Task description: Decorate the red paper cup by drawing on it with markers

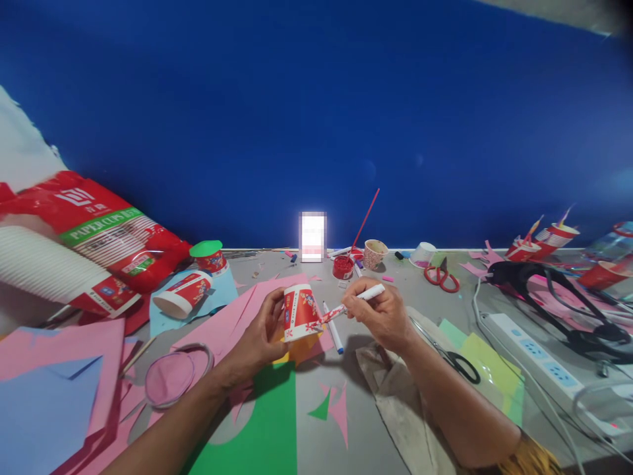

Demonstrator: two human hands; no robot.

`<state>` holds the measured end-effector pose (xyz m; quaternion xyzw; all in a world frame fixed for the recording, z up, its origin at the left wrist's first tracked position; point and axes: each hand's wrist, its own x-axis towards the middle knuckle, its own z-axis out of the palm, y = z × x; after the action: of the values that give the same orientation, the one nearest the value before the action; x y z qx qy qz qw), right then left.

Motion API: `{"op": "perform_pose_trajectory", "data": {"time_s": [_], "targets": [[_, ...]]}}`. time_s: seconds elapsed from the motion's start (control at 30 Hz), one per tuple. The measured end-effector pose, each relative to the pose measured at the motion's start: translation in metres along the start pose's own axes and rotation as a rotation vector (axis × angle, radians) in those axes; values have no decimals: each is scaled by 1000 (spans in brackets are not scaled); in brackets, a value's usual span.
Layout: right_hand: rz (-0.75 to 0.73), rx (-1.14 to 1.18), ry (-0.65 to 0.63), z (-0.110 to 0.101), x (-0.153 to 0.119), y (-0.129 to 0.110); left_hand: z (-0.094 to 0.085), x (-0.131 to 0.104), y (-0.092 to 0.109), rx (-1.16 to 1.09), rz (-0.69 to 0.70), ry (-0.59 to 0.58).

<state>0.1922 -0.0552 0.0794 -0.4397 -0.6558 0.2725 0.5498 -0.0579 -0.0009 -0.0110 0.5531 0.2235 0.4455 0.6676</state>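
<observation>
My left hand is closed around the side of a red-and-white printed paper cup, tilted above the table. In my right hand is a white marker, pinched between thumb and fingers. A narrow red-and-white patterned length runs from these fingers to the cup's lower right side. Whether it belongs to the marker or is a separate strip, I cannot tell. Just below lies another white marker with a blue end. Under the cup are orange paper and a green sheet.
At left are a red paper-cup bag, stacked cups and a cup lying sideways. Red paint with a stick stands behind. Right are red scissors, black scissors, a cloth and a power strip.
</observation>
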Motion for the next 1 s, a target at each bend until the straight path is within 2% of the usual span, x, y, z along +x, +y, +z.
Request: {"op": "perform_pose_trajectory", "data": {"time_s": [0.43, 0.6, 0.83, 0.93, 1.0], "targets": [[-11, -14, 23, 0, 1, -1, 5, -1, 6, 18, -1, 3], [9, 8, 85, 0, 2, 2, 2, -1, 7, 24, -36, 13], [66, 137, 161, 0, 4, 4, -2, -11, 16, -231, -259, 81], [82, 225, 177, 1, 3, 8, -6, -14, 15, -304, -263, 66], [72, 287, 171, 2, 3, 10, -9, -14, 13, -349, -251, 15]]}}
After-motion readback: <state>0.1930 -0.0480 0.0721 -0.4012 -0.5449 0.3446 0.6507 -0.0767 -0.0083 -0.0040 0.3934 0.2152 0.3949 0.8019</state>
